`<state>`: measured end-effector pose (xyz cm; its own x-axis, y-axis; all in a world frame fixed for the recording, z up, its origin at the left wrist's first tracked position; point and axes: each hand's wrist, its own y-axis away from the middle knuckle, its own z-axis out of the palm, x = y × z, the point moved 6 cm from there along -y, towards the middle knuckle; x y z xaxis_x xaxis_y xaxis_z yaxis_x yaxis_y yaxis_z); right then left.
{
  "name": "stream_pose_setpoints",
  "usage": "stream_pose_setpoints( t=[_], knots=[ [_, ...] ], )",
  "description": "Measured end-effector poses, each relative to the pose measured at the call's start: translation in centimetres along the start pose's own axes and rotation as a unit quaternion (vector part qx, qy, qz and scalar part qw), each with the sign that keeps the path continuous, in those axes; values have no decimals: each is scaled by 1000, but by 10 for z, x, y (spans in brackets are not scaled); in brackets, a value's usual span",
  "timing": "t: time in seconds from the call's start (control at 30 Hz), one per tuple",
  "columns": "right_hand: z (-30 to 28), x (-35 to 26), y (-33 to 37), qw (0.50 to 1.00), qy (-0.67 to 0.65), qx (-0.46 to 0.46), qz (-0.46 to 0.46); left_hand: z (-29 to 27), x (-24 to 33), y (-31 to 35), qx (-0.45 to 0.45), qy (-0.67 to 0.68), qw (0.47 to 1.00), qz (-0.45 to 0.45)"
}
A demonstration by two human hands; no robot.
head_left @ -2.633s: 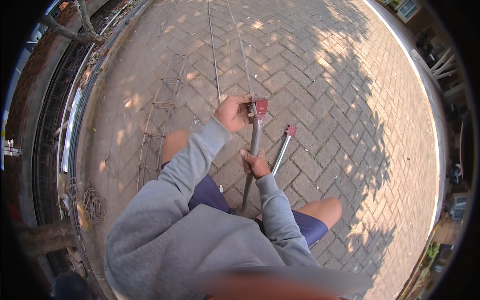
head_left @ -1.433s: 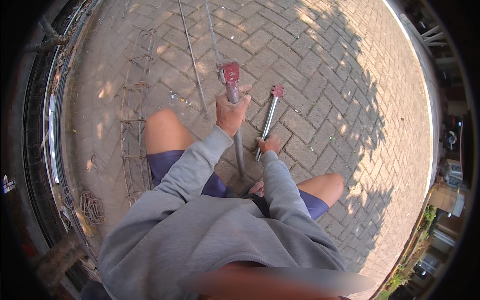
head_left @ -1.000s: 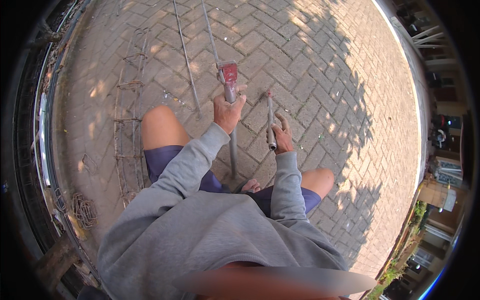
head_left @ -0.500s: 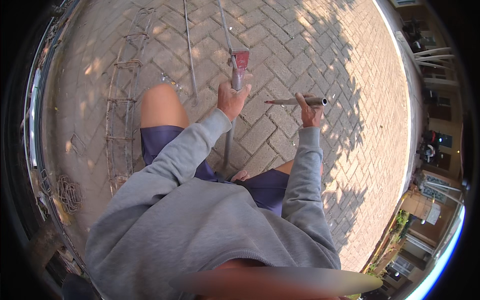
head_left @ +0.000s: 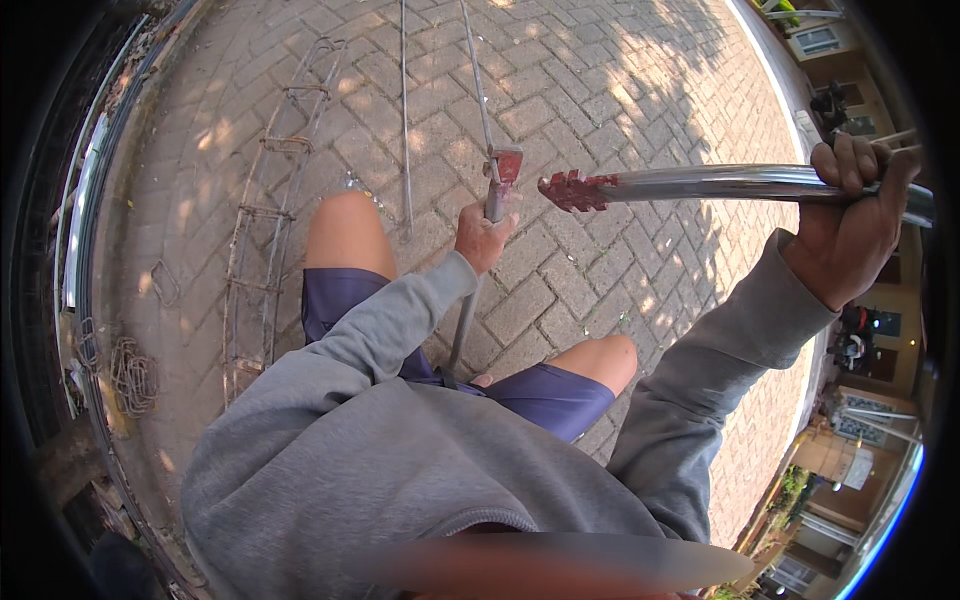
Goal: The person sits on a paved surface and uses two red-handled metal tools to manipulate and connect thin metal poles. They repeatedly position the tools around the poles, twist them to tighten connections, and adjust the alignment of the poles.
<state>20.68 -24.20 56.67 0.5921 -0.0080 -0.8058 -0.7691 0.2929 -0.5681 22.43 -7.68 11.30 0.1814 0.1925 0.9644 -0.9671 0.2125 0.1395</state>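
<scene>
My left hand (head_left: 482, 238) is wrapped round a grey metal pipe (head_left: 465, 325) that slants down between my knees. A red block-like head (head_left: 506, 165) tops this pipe, and a thin steel rod (head_left: 475, 70) runs away from it to the far edge. High at the right, my right hand (head_left: 850, 225) grips a shiny metal bar (head_left: 715, 184) held nearly level. Its red, notched end (head_left: 585, 190) points left toward the red head, apart from it in the picture. My right fingers close over the bar near its far right end.
Another steel rod (head_left: 405, 110) lies on the brick paving (head_left: 560, 270). To the left is a long rusty rebar cage (head_left: 285, 145), with a single bent wire loop (head_left: 164, 282) and a pile of bent loops (head_left: 133, 375) beyond it. Buildings line the far right.
My right hand has lifted the metal bar up and to the right, so it now looks much larger and nearer. My left hand still holds the pipe.
</scene>
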Motion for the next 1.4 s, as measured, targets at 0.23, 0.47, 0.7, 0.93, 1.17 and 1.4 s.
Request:
stream_pose_setpoints(
  t=[0.23, 0.47, 0.7, 0.93, 1.17, 1.4],
  knots=[
    [53, 62, -14, 999, -48, 22, 4, 0, 5, 1, -6, 47, 999, 6],
    [63, 98, -14, 997, -68, 2, 40, -3, 2, -1, -9, 37, 998, 43],
    [78, 107, -27, 991, -88, -77, 66, 2, 3, 0, -7, 42, 998, 43],
    [104, 104, -22, 999, -12, -32, 16, 5, -1, -2, -10, 32, 999, 33],
    [117, 96, -10, 999, -29, -35, 14, 4, -4, -2, -18, 38, 999, 24],
    [129, 62, -9, 999, -21, -27, 16, 8, 1, 1, 12, -2, 996, 84]
  ],
)
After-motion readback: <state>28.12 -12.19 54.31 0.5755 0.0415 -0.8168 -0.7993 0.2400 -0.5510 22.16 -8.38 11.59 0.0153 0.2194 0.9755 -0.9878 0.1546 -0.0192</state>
